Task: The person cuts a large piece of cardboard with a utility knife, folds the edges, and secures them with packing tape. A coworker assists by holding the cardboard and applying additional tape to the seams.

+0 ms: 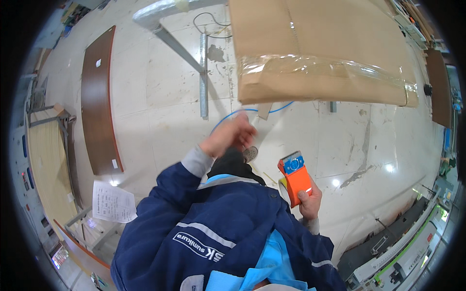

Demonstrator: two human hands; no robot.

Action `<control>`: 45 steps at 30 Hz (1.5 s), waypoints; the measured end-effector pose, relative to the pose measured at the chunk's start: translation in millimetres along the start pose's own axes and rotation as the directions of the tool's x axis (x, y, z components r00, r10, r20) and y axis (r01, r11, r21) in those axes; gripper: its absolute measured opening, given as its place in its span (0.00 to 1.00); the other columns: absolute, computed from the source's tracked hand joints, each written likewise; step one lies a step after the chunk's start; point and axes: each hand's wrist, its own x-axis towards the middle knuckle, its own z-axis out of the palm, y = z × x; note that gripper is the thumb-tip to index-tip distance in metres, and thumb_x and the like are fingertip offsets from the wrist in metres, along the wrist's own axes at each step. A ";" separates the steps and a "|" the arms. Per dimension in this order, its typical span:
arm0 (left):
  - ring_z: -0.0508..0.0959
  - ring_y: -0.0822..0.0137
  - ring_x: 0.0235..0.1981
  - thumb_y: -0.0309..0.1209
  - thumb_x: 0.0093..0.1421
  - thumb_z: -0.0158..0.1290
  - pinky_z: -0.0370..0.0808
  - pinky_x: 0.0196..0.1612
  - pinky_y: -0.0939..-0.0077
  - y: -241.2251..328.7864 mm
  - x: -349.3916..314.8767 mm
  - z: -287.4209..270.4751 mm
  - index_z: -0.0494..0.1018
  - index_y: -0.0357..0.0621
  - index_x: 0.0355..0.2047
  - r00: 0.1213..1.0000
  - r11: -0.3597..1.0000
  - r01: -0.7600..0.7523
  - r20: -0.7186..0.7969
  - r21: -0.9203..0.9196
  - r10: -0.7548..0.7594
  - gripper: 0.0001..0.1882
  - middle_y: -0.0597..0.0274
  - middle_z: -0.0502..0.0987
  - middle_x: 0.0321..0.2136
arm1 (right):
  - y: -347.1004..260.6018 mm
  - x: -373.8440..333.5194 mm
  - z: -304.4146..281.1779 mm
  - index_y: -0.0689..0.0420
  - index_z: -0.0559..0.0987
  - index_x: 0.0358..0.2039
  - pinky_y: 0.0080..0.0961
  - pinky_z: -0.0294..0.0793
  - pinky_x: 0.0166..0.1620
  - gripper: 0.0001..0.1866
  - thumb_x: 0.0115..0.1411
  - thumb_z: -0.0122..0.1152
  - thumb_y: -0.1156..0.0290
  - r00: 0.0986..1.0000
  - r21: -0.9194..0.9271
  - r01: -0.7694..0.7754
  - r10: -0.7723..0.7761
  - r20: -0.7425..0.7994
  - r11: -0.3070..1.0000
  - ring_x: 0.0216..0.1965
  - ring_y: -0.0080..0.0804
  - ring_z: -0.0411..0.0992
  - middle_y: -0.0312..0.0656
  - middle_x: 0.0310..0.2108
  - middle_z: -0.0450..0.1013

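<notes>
My right hand [311,200] is closed round an orange tape dispenser [300,185] with a blue front part and a serrated metal edge. Part of a tape roll shows at its left side. My left hand [232,133] is raised in front of my body, its fingers smeared by motion, so I cannot make out whether they are apart. Ahead of both hands lies a large flat cardboard package [325,53], raised above the floor. Clear tape [335,67] runs along its near side, and neither hand touches it.
A grey metal frame [177,46] stands ahead to the left. A dark brown panel [99,102] lies further left, and a paper sheet [114,202] is near my left elbow. A blue hose [279,109] crosses the tiled floor. A long machine [398,252] stands at the lower right.
</notes>
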 end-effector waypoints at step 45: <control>0.82 0.47 0.53 0.58 0.43 0.74 0.77 0.58 0.60 253.5 98.4 -43.1 0.70 0.35 0.62 0.812 -0.030 -0.193 0.177 0.981 0.556 0.54 0.42 0.81 0.52 | 75.2 0.9 335.4 0.64 0.70 0.66 0.29 0.73 0.59 0.33 0.66 0.67 0.60 0.849 0.258 0.112 0.043 -0.526 0.960 0.54 0.30 0.76 0.43 0.56 0.77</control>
